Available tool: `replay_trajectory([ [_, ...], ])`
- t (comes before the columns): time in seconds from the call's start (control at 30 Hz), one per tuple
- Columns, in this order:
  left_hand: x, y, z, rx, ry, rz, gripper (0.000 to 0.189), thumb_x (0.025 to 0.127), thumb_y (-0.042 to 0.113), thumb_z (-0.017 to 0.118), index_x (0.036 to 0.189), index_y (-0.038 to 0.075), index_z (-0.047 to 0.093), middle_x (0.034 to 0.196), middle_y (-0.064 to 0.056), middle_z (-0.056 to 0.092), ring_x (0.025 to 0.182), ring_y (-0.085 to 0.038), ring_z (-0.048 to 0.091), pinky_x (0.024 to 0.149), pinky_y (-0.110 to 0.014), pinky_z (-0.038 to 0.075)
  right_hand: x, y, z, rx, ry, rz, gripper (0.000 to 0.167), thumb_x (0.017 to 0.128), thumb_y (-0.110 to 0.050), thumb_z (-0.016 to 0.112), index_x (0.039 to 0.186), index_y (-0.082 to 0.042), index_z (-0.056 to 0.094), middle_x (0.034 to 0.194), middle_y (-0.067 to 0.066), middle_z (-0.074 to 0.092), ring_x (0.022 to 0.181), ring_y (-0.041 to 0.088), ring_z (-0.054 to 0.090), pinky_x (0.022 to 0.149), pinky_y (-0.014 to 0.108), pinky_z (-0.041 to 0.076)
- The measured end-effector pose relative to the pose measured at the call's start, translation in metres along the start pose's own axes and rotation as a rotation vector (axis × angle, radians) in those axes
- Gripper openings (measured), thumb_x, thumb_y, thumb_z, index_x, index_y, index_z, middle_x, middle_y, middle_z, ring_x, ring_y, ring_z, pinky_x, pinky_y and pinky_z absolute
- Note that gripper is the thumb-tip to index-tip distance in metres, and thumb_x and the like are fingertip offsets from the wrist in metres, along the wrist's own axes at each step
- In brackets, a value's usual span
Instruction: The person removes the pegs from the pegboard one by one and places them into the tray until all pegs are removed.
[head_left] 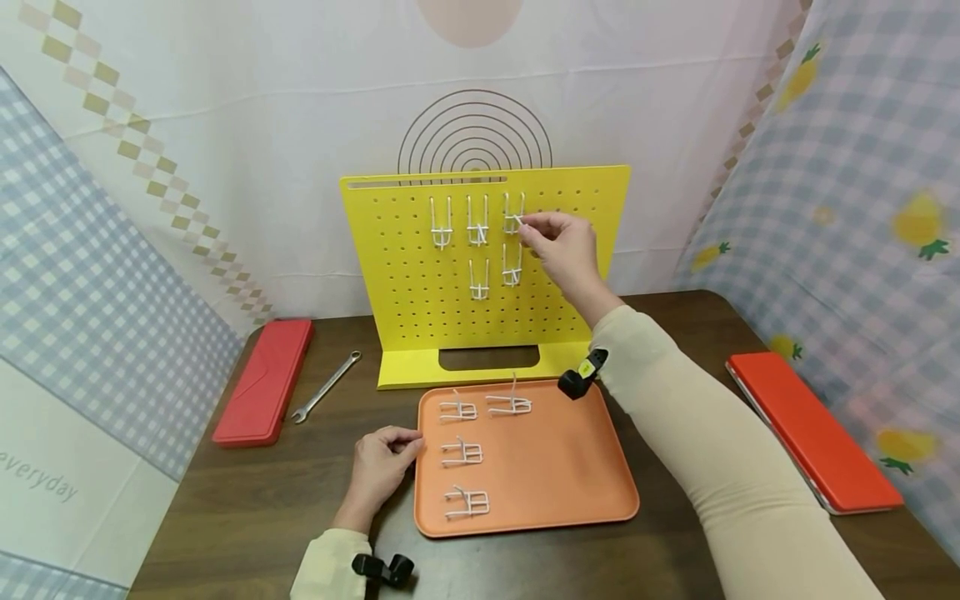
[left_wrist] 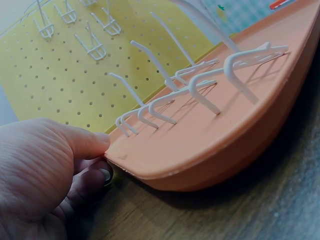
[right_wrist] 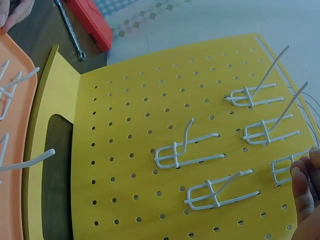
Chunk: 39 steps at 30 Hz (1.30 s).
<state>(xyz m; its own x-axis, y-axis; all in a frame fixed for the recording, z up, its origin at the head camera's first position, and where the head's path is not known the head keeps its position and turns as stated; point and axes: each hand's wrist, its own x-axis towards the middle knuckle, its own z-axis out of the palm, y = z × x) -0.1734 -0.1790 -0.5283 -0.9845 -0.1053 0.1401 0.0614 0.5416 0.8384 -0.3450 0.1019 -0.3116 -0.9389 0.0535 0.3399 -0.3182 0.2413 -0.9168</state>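
Observation:
My right hand (head_left: 567, 250) pinches the prong of a white wire pegboard hook (head_left: 510, 218) at the upper row of the yellow pegboard (head_left: 420, 308). In the right wrist view the fingers (right_wrist: 302, 192) cover part of that hook. Two more hooks hang to its left in the same row, and two hang lower. My left hand (head_left: 381, 469) grips the left rim of the orange tray (head_left: 555, 475); the left wrist view has the thumb (left_wrist: 95, 144) on the rim and fingers curled beneath. Several white hooks (head_left: 467, 502) lie on the tray, prongs pointing up.
A red case (head_left: 264, 383) and a metal wrench (head_left: 327, 387) lie left of the pegboard. At the far right of the dark wooden table (head_left: 247, 517) is a flat orange-red case (head_left: 817, 433). Curtains stand behind and at both sides.

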Motion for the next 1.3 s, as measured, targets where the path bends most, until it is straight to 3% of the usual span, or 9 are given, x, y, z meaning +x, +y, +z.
replay_trajectory([
  [0.43, 0.000, 0.001, 0.002, 0.003, -0.002, 0.005, 0.006, 0.082, 0.012, 0.077, 0.088, 0.011, 0.077, 0.080, 0.002, 0.070, 0.067, -0.009, 0.060, 0.059, -0.022, 0.049, -0.002, 0.001, -0.007, 0.047, -0.002, -0.012, 0.026, 0.086, -0.023, 0.073, 0.106, -0.008, 0.074, 0.097, 0.003, 0.071, 0.089, 0.019, 0.068, 0.077, 0.026, 0.053],
  [0.63, 0.001, 0.003, 0.003, 0.010, -0.006, 0.007, 0.006, 0.082, 0.013, 0.077, 0.088, 0.011, 0.077, 0.079, 0.002, 0.069, 0.067, -0.009, 0.060, 0.059, -0.022, 0.049, -0.017, 0.000, -0.019, 0.005, 0.003, -0.077, 0.024, 0.086, -0.025, 0.074, 0.105, -0.011, 0.075, 0.093, 0.003, 0.072, 0.084, 0.018, 0.068, 0.064, 0.023, 0.052],
  [0.87, -0.002, 0.002, 0.005, 0.016, -0.018, -0.006, 0.005, 0.083, 0.013, 0.077, 0.088, 0.012, 0.077, 0.079, 0.003, 0.069, 0.067, -0.009, 0.059, 0.059, -0.023, 0.049, -0.089, -0.009, -0.041, -0.067, -0.009, -0.147, 0.020, 0.088, -0.009, 0.070, 0.104, 0.002, 0.072, 0.092, 0.016, 0.072, 0.078, 0.020, 0.067, 0.064, 0.023, 0.052],
  [1.07, -0.001, 0.000, 0.005, 0.012, -0.008, 0.015, 0.005, 0.082, 0.013, 0.077, 0.087, 0.012, 0.077, 0.080, 0.002, 0.069, 0.067, -0.009, 0.059, 0.059, -0.023, 0.049, -0.145, 0.027, -0.046, -0.088, 0.032, -0.175, 0.015, 0.086, 0.000, 0.070, 0.099, 0.006, 0.073, 0.086, 0.018, 0.071, 0.070, 0.017, 0.067, 0.051, 0.018, 0.046],
  [1.3, -0.002, 0.001, 0.002, 0.016, 0.005, -0.017, 0.006, 0.082, 0.014, 0.077, 0.088, 0.013, 0.077, 0.081, 0.003, 0.069, 0.067, -0.010, 0.059, 0.057, -0.023, 0.049, -0.169, 0.081, -0.043, -0.113, 0.023, -0.177, 0.014, 0.084, -0.009, 0.074, 0.097, -0.005, 0.077, 0.092, 0.006, 0.072, 0.073, 0.008, 0.064, 0.059, 0.021, 0.051],
])
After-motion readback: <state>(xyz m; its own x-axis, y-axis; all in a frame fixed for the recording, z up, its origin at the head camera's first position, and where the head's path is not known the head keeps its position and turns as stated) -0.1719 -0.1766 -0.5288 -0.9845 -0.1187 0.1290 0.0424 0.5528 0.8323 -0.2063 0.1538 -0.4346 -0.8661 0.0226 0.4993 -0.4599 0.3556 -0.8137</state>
